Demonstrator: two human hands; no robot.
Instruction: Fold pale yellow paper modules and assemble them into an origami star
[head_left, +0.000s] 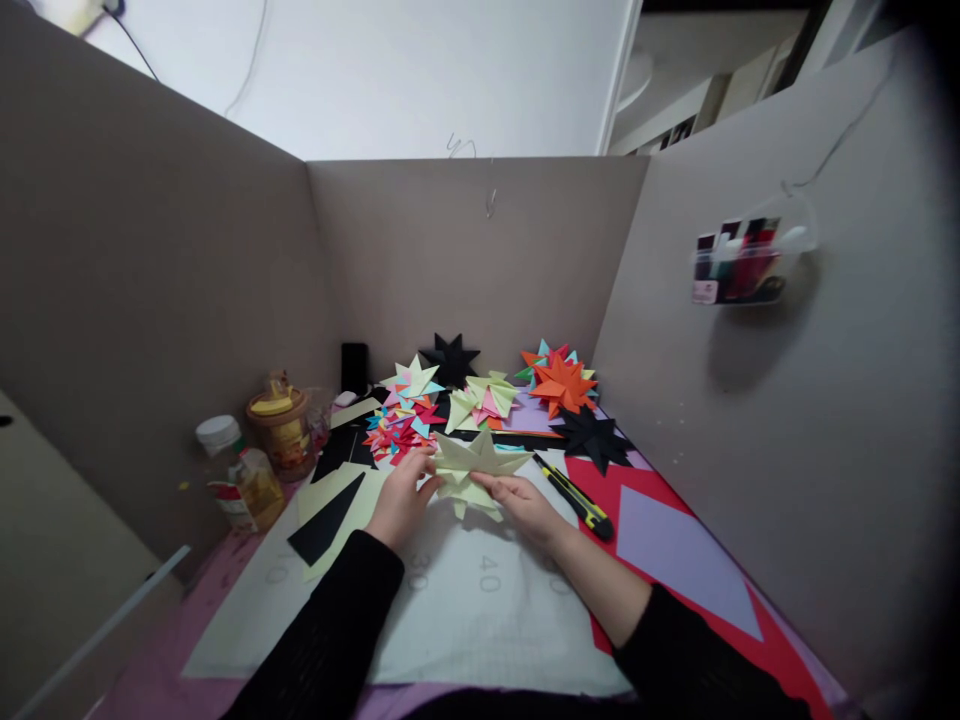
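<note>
A pale yellow-green folded paper star (pixel 474 468) is held up between my two hands, just above the white mat (pixel 480 620) with printed numbers. My left hand (pixel 406 500) pinches the star's left side, its fingers closed on the paper. From the right, my right hand (pixel 523 508) grips it near the middle and lower right, with the thumb or a finger along a fold. Several points of the star fan upward, and shorter folded tips hang below. A yellow and black utility knife (pixel 576 498) lies right of my right hand.
Finished stars, such as a black one (pixel 450 360) and an orange one (pixel 562 386), stand at the back. Paper strips (pixel 330 520) lie left; a lilac sheet (pixel 682 555) lies right on red paper. A bottle (pixel 238 478) and a brown jar (pixel 282 430) stand left. Grey panels surround the table.
</note>
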